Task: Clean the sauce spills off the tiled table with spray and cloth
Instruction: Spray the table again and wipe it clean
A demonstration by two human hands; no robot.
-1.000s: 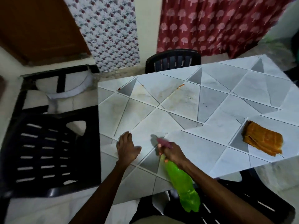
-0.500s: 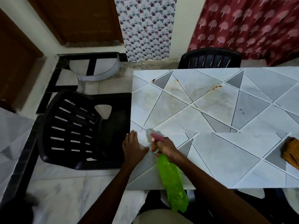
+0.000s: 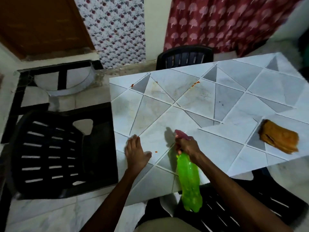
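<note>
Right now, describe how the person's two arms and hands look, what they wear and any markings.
Both arms are bare along all of the forearm that shows; no sleeve shows. The left hand and the right hand wear no gloves, and no rings, watch, bracelet or markings can be made out, though the picture is soft. At the bottom edge a bit of beige clothing shows.

A black slatted plastic chair [image 3: 55, 153] is standing on the pale marble floor [image 3: 41, 213] at the left, and a second dark chair [image 3: 185, 56] is showing its backrest at the far side. A third black chair [image 3: 234, 205] is sitting at the bottom right. A brown wooden door [image 3: 41, 24] is filling the upper left, a white floral curtain [image 3: 115, 29] is hanging beside it, and a maroon tree-print curtain [image 3: 222, 22] is hanging further right
</note>
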